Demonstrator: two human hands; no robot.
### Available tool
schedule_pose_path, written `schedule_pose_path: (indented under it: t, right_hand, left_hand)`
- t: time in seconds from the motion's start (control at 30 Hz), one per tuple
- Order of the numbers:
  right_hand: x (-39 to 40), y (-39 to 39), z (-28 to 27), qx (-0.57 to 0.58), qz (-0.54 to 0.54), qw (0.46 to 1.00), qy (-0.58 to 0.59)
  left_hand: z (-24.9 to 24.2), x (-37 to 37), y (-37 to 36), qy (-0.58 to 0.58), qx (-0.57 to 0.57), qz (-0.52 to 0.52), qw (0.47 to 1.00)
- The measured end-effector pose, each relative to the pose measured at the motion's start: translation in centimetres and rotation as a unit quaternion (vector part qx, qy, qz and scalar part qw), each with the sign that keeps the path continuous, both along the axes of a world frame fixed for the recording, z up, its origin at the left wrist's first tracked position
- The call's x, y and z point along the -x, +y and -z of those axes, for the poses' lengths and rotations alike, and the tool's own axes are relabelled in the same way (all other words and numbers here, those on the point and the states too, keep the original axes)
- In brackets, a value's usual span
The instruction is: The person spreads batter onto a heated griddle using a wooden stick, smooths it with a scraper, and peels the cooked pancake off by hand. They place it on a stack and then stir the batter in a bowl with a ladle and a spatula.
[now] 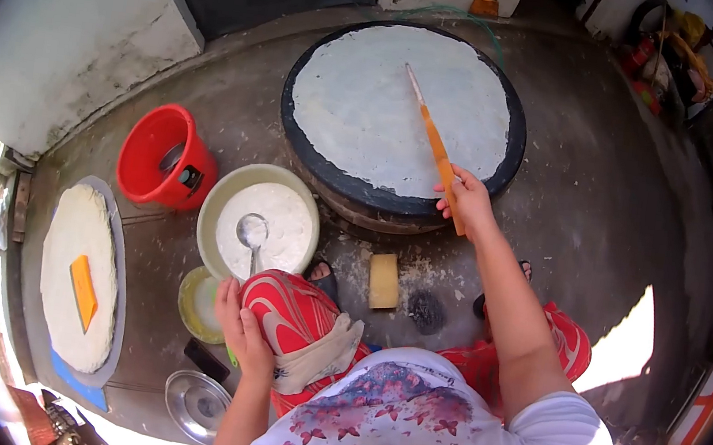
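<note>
My right hand [468, 200] is closed round the lower part of a long orange stick [437, 148]. The stick's pale tip lies over the thin white batter layer [371, 100], which covers most of a round black griddle [514, 144]. My left hand [243, 331] rests by my left knee, its fingers extended and holding nothing. Just ahead of it is a pale green basin [214, 205] of white batter [285, 227], with a metal ladle [252, 231] in it. A smaller greenish bowl [190, 300] sits partly under the basin's near side.
A red bucket [138, 151] stands left of the basin. Farther left, a stack of flatbreads [70, 232] bears an orange scraper [83, 291]. A yellow block [384, 281] lies before the griddle. A metal lid [199, 406] and dark phone-like object [206, 361] are near my left side.
</note>
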State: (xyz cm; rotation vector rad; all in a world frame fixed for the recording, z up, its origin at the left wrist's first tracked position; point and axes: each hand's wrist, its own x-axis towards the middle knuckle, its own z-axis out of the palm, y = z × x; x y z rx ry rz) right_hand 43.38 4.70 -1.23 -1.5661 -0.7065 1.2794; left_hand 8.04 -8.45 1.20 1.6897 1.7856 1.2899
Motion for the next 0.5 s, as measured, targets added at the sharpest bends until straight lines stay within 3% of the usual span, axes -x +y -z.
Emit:
schedule_pose_path:
  t: [0.23, 0.5]
  right_hand:
    - [-4.8, 1.8, 1.2, 0.006, 0.11, 0.992, -0.056]
    - [-7.1, 2.5, 2.8, 0.036, 0.139, 0.988, -0.064]
  left_hand:
    - [-0.3, -0.2, 0.2, -0.005, 0.009, 0.009, 1.0]
    - [-0.1, -0.1, 0.3, 0.026, 0.003, 0.016, 1.0]
